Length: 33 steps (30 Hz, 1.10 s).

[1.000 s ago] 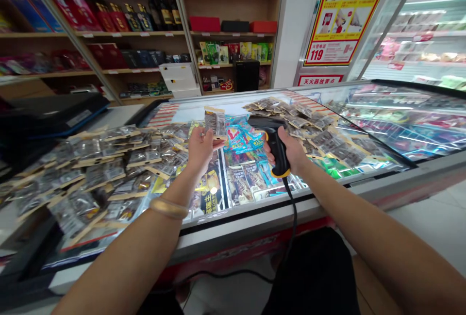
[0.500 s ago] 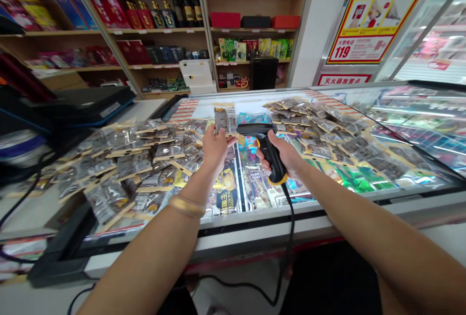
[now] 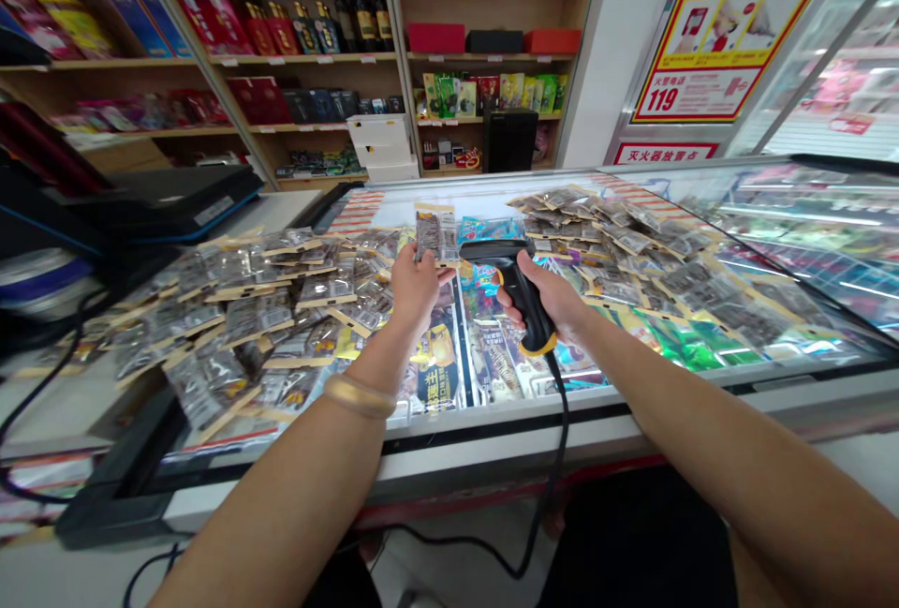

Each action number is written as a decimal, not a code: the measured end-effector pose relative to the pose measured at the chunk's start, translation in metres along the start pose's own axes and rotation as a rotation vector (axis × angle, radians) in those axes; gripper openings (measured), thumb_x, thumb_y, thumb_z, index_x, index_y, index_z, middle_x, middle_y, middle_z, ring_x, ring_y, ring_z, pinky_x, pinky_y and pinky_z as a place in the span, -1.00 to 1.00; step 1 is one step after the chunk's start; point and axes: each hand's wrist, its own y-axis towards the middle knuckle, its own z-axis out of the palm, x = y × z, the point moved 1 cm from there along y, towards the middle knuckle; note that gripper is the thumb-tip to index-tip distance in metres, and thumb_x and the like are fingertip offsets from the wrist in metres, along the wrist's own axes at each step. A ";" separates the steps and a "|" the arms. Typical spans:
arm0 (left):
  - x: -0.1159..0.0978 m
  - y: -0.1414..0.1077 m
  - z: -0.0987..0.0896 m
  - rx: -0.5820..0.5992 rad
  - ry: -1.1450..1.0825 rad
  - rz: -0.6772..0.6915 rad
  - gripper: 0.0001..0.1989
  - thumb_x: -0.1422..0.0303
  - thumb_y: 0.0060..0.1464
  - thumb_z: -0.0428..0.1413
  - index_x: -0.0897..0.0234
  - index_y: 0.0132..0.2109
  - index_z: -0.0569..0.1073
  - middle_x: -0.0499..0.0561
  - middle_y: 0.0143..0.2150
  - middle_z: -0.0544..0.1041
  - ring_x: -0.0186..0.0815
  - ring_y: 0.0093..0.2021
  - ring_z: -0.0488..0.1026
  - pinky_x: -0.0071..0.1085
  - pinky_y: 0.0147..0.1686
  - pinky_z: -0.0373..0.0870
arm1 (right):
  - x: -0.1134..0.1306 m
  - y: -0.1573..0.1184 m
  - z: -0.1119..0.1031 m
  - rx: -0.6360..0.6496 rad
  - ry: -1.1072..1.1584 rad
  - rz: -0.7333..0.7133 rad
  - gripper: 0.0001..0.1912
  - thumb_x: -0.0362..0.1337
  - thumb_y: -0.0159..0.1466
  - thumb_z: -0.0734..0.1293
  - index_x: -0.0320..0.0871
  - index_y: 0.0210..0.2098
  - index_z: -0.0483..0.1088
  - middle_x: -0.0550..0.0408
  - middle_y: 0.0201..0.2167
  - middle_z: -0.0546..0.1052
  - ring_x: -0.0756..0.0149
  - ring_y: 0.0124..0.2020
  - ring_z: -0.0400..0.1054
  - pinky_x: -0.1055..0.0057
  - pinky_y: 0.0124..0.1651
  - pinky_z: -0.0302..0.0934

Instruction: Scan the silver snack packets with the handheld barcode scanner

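Your left hand point(image 3: 416, 285) is closed on the lower edge of a clear packet point(image 3: 436, 231) with tan strips at its top and bottom, pinched between thumb and fingers. The packet stands roughly upright above the glass top of the chest freezer point(image 3: 492, 449), near the middle of the view. A gold-coloured bangle point(image 3: 361, 395) sits on your left wrist.

Your right hand point(image 3: 558, 299) is wrapped around the grip of a black and yellow handheld scanner point(image 3: 530, 308). The scanner's head points left and appears just beside the packet; whether the two touch cannot be told from this angle. Your two hands are apart, with the scanner head between them. A black cable point(image 3: 564, 425) runs from the base of the grip down past the freezer's front edge.

To your left, a heap of similar packets point(image 3: 257, 313) overlaps across the freezer's end; a second pile point(image 3: 611, 238) lies on the glass to your right. Coloured packages point(image 3: 436, 360) show through the glass between the piles.
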 end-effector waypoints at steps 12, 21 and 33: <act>0.003 0.002 0.000 0.003 0.028 0.019 -0.89 0.46 0.18 -0.01 0.24 -0.15 0.35 -0.16 -0.47 0.44 -0.41 -0.46 0.54 -0.27 -0.21 0.62 | -0.004 0.002 -0.002 -0.009 0.042 -0.008 -0.48 0.22 0.19 0.33 -0.16 -0.35 0.32 0.19 -0.61 0.37 0.47 -0.71 0.17 0.52 -0.68 0.11; -0.030 0.021 -0.040 -0.115 0.435 0.444 -0.54 0.38 0.16 0.04 0.23 0.21 0.36 0.05 -0.11 0.59 -0.24 -0.11 0.56 -0.27 0.05 0.45 | -0.005 0.009 0.017 0.020 0.109 -0.066 -0.46 0.24 0.21 0.30 -0.16 -0.30 0.34 0.20 -0.60 0.35 0.48 -0.69 0.17 0.53 -0.67 0.10; -0.096 0.028 -0.173 -0.432 0.883 0.560 -0.62 0.45 0.18 -0.14 0.30 0.00 0.51 0.13 -0.15 0.57 -0.13 -0.10 0.50 -0.21 -0.01 0.38 | -0.023 0.050 0.100 0.176 0.220 -0.003 -0.46 0.23 0.27 0.24 -0.17 -0.28 0.35 0.21 -0.59 0.36 0.51 -0.68 0.16 0.55 -0.66 0.10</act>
